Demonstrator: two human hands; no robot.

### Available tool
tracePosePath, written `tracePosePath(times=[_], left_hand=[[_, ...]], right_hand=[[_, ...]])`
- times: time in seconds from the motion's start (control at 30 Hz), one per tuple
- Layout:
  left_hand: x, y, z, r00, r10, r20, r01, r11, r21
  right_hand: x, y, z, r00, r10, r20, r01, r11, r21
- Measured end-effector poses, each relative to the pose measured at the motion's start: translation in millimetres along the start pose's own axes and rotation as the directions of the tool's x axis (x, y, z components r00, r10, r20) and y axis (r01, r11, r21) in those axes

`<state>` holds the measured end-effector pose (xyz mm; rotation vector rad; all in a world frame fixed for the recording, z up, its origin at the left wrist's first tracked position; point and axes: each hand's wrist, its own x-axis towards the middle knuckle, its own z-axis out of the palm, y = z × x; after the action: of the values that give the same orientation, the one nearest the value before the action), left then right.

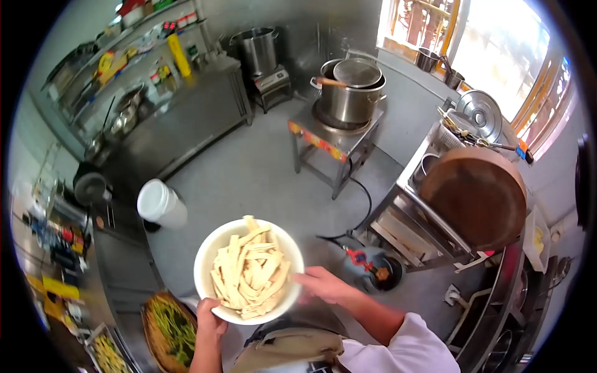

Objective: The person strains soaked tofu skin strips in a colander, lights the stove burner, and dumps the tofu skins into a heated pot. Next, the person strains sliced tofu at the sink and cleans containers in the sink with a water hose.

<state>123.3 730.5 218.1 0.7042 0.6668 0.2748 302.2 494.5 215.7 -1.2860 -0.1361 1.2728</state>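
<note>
Above the grey kitchen floor [249, 168], a white bowl [208, 258] heaped with pale yellow tofu-skin strips [250, 270] is held between both hands. The left hand [210, 317] grips the bowl's lower rim, thumb over the edge. The right hand [323, 285] rests flat against the bowl's right rim, fingers spread along it. Below the bowl, by the left forearm, sits a round basket of green vegetables [171, 329]. A white lidded bucket [160, 204] stands on the floor beyond the bowl. Farther off, a steel stockpot [351, 90] rests on a low burner stand, and a round wooden chopping board [476, 196] lies on the surface at right.
</note>
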Motion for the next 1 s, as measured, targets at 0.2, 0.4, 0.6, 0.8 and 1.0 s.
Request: tracePosePath(times=[0.2,0.4,0.6,0.8,1.0], left_hand=[[120.9,101.8,78.5,0.99,0.138,0.003,-0.138,0.987,0.086],[293.8,167.7,155.0,0.975,0.103,0.195,-0.128,0.985,0.118],[497.5,214.2,259.6,0.966,0.028,0.258,-0.07,0.986,0.152],[648.8,251.8,413.9,0.904,-0.02,0.428,-0.115,0.951,0.288],[720.8,218.1,590.2,0.827,0.033,0.561,-0.326,0.841,0.431]], right_hand=[[130.8,-126.1,-78.4,0.973,-0.168,-0.157,0.212,0.917,0.339],[263.6,-258.7,-223.2,0.862,-0.441,-0.251,0.493,0.613,0.617],[327.4,-401.7,-312.4,0.776,-0.329,-0.538,0.601,0.126,0.789],[265.6,-443.8,-359.7,0.827,-0.137,-0.545,0.558,0.309,0.77],[220.3,-451.6,-338.3,0.608,-0.066,-0.791,0.57,0.731,0.376]])
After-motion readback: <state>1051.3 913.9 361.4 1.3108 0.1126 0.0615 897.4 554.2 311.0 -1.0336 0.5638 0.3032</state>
